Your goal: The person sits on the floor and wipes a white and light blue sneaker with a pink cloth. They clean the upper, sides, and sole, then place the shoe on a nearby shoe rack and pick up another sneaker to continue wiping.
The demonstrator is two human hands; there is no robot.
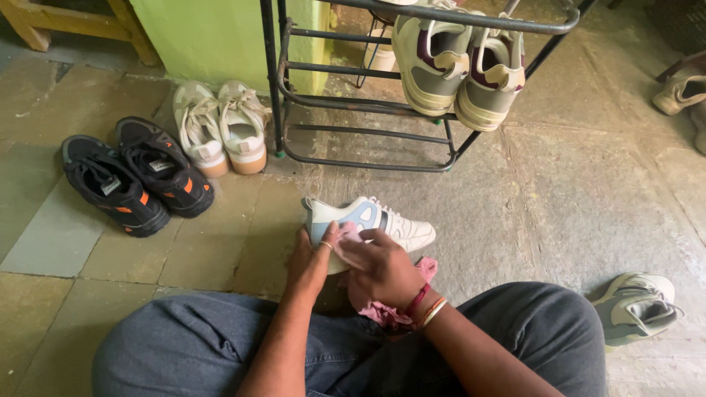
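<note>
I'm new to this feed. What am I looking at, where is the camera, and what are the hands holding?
One picture, from a camera on a seated person's head, looking down over their jeans-clad knees. No machine: two bare hands. The left hand steadies a white sneaker by its heel on the stone floor; the right hand presses a pink cloth against its side. Nearby lie black sneakers, a cream pair, and one grey-white shoe. Another pair sits on a metal rack.
</note>
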